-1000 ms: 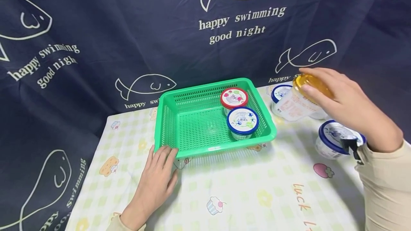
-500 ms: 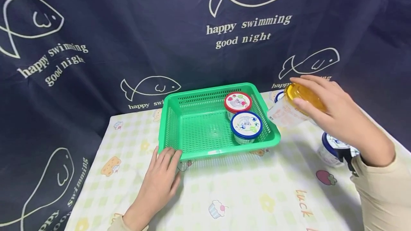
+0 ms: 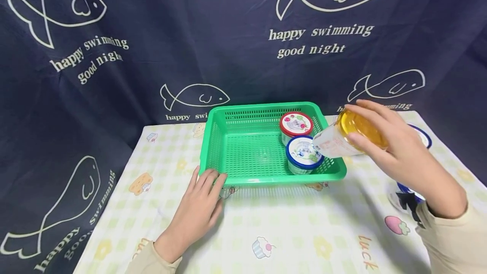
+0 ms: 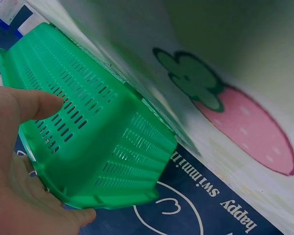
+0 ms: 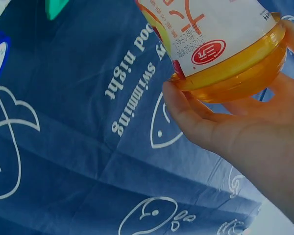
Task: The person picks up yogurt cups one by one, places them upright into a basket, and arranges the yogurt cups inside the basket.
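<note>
In the head view my right hand point(image 3: 388, 143) grips a pale plastic cup point(image 3: 335, 142) by its amber domed lid point(image 3: 357, 127). Tilted, with its base to the left, the cup is over the right rim of a green basket point(image 3: 266, 179). In the right wrist view the cup's printed label point(image 5: 206, 39) shows above the lid. A red-lidded tub point(image 3: 296, 124) and a blue-lidded tub point(image 3: 304, 151) stand in the basket's right part. My left hand point(image 3: 199, 204) rests its fingers on the basket's near left corner; the thumb sits apart from them.
Right of the basket, a blue-rimmed lid point(image 3: 422, 136) shows behind my right hand. Another blue-lidded tub point(image 3: 399, 198) is mostly hidden by my right wrist. A patterned cloth point(image 3: 289, 223) covers the table, and a dark fish-print curtain point(image 3: 243, 54) hangs behind it.
My right hand has carried the cup leftward, from above the tubs on the right to over the basket's right rim. The left hand stays on the corner; the head view has shifted slightly.
</note>
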`<state>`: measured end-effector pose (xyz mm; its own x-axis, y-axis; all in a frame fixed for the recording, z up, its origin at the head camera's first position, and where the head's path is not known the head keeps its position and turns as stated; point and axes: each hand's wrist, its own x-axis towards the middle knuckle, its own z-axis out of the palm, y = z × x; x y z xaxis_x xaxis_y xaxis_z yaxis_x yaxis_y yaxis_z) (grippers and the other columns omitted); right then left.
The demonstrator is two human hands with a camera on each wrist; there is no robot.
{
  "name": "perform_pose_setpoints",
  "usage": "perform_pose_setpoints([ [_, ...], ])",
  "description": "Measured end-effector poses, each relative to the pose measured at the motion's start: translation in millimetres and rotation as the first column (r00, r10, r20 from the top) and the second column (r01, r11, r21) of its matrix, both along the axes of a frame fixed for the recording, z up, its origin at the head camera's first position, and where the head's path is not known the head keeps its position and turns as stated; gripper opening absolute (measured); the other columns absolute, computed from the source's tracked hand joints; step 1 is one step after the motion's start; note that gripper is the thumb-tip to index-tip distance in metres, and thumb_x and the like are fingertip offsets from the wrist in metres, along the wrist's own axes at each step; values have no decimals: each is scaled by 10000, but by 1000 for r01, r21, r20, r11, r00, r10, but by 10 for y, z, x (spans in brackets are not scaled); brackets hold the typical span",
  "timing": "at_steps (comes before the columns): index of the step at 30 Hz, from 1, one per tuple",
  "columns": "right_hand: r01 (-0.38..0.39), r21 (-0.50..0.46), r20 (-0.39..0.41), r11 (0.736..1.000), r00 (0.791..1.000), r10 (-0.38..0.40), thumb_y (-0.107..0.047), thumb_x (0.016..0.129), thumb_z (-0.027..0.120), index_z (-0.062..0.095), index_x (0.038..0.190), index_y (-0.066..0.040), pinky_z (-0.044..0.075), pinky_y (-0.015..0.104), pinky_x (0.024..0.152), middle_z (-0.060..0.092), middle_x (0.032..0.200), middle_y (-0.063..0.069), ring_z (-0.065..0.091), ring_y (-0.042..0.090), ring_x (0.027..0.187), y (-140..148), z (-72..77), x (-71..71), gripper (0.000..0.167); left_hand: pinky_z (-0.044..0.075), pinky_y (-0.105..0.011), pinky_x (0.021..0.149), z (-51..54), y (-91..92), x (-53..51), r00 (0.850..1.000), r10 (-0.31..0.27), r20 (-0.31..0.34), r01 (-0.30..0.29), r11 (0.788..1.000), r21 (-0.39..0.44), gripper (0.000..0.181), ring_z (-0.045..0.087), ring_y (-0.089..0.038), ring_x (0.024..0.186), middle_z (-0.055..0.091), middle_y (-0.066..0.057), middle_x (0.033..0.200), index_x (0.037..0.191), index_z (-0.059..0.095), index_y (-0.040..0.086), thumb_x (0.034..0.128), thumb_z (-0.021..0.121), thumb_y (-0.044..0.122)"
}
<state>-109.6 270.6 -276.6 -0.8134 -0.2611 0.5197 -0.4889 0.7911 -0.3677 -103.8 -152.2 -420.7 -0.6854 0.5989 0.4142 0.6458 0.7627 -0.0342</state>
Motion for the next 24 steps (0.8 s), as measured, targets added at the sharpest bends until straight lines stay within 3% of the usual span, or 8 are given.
perform_pose_setpoints([
  [3, -33, 16, 6, 999, 999, 33, -162, 894, 732, 503, 1470, -276, 394, 287, 990, 425, 1526, 41, 426, 359, 1328, -90, -26, -28, 630, 144, -569, 1209, -9, -19, -1, 1000, 6, -9, -6, 1000, -3, 637, 389, -327, 1355, 494, -144, 1344, 1433, 440, 58, 855, 687, 167],
  [7, -51, 27, -20, 998, 998, 51, -161, 861, 768, 499, 1472, -259, 386, 212, 958, 431, 1523, 43, 426, 349, 1322, -175, -47, -44, 676, 156, -574, 1205, -20, -31, 1, 1000, 13, -14, -14, 1000, -15, 629, 387, -321, 1360, 494, -139, 1345, 1432, 442, 56, 862, 678, 177],
  [10, -59, 10, -50, 998, 997, 60, -134, 810, 809, 502, 1469, -231, 294, 54, 907, 453, 1509, 33, 433, 317, 1311, -229, -56, -43, 733, 156, -575, 1205, -19, -35, 0, 1000, 22, -19, -23, 999, -23, 625, 391, -323, 1360, 492, -136, 1344, 1431, 443, 54, 864, 672, 181],
  [19, -132, 12, -95, 991, 987, 132, -141, 724, 867, 547, 1429, -171, 283, 34, 1010, 486, 1484, 38, 435, 279, 1335, -350, -170, -29, 774, 146, -581, 1206, -32, 46, -45, 1000, 11, -12, -11, 999, -36, 628, 400, -324, 1356, 495, -144, 1356, 1440, 427, 65, 876, 672, 196],
  [24, -163, 18, -96, 986, 982, 164, -149, 717, 874, 558, 1419, -179, 278, 41, 1022, 487, 1483, 15, 434, 277, 1339, -407, -177, -105, 771, 155, -573, 1206, -30, 24, -35, 1000, 19, -23, -19, 1000, -18, 616, 406, -317, 1350, 505, -141, 1348, 1435, 435, 72, 874, 663, 183],
])
